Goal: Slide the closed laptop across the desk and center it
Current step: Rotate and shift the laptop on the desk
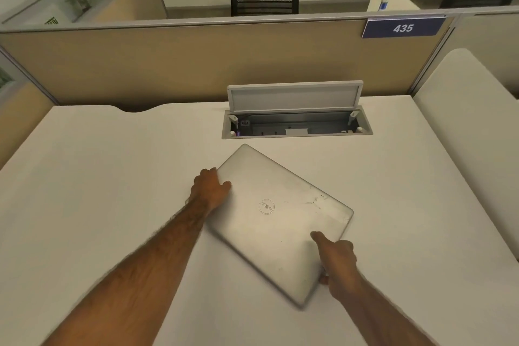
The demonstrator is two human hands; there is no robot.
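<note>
Silver and closed, the laptop (276, 222) lies flat on the white desk (98, 177), turned at an angle, roughly midway between the desk's left and right edges and just in front of the open cable box (297, 125) set into the back edge. The left hand (210, 188) grasps the laptop's left edge, thumb on the lid. The right hand (335, 260) grips the near right edge, thumb on top and fingers curled underneath.
</note>
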